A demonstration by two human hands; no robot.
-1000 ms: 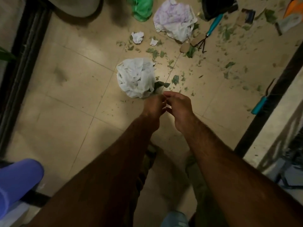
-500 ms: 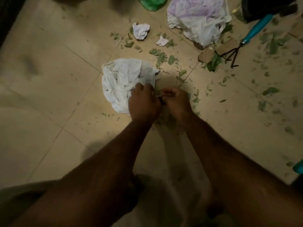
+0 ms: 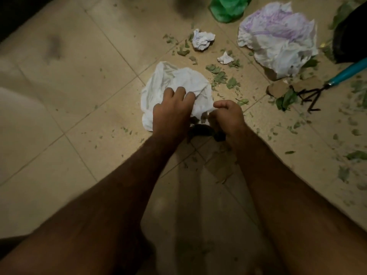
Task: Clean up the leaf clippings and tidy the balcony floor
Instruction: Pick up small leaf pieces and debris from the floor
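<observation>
1. left hand (image 3: 172,111) has its fingers curled into the white bag (image 3: 174,80); right hand (image 3: 228,116) pinches the bag's near edge
2. looks like the bag-opening step; leaf clippings (image 3: 220,76) lie scattered just beyond it on the floor (image 3: 83,80)
3. next up, I'd guess: pull the mouth wide, then scoop

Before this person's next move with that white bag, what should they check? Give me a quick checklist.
1. Bag held: left hand grips the white bag. Ok.
2. Bag mouth open: right hand seems to pinch its edge, but the opening is hidden. Cannot tell.
3. Clippings gathered: scattered over the floor. Not ok.
4. Rake clear of the hands: lies off to the right. Ok.
5. Paper picked up: lies crumpled beyond the bag. Not ok.
</observation>
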